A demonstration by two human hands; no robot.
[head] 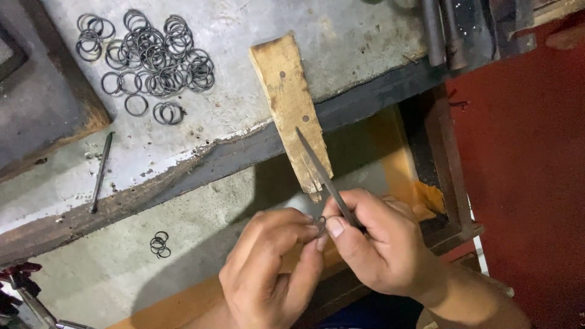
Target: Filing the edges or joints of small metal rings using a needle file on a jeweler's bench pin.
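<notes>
We look down over the grey worktop (341,42), its wooden peg (291,103) jutting off the front edge, and a heap of dark wire rings (152,58) lying well back on it. Below the peg, our right hand (378,244) grips a slim file (326,176), its tip resting on the wood. Our left hand (274,268) has its fingers (308,230) pinched tight on one small ring (319,223), right against the file. We judge the ring light, stiff and springy, easy to flick away, so we'd hold it by the rim near the filed spot.
</notes>
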